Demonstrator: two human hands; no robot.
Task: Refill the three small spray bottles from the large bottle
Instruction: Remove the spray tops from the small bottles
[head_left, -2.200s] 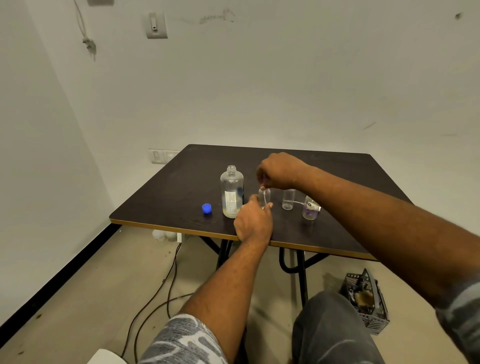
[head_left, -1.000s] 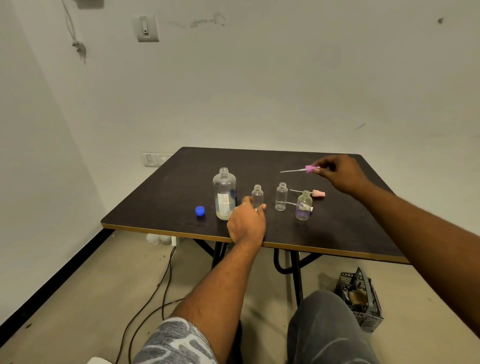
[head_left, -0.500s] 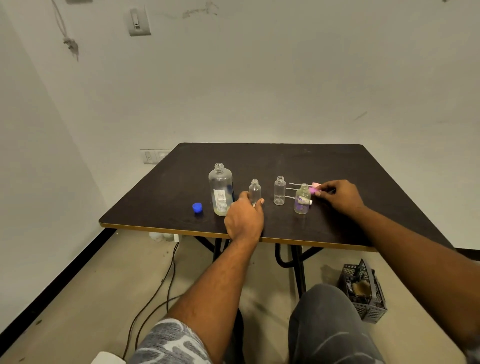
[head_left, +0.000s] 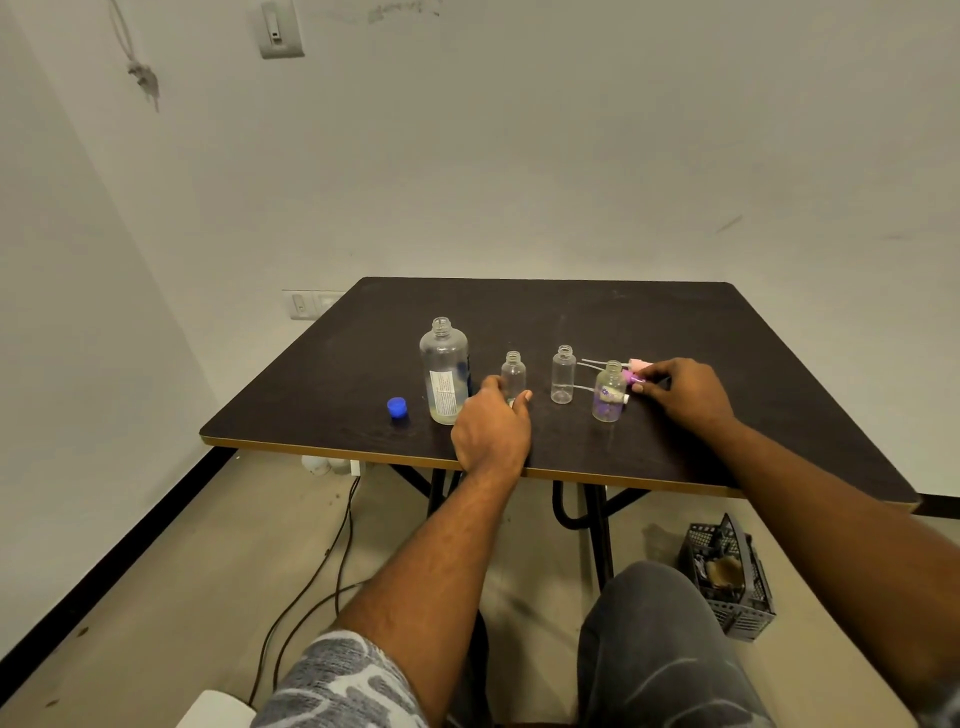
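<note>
The large clear bottle (head_left: 444, 370) stands uncapped on the dark table (head_left: 571, 322), a little pale liquid at its bottom. Its blue cap (head_left: 397, 407) lies to its left. Three small clear bottles stand open in a row. My left hand (head_left: 491, 428) holds the base of the left small bottle (head_left: 513, 375). The middle small bottle (head_left: 563, 381) stands free. The right small bottle (head_left: 609, 392) has purple print. Behind it lie pink spray heads (head_left: 635, 370) with thin tubes. My right hand (head_left: 680, 389) pinches one spray head at the table surface.
The table's front edge (head_left: 623, 475) runs just below my left wrist. Under the table are black legs, cables on the floor and a grey crate (head_left: 727, 577) at the right. My knee (head_left: 660, 649) is low in the view.
My right hand lifted the spray head out of the left small bottle, carried it right and lowered it beside the other spray heads. My left hand stayed on the left small bottle.
</note>
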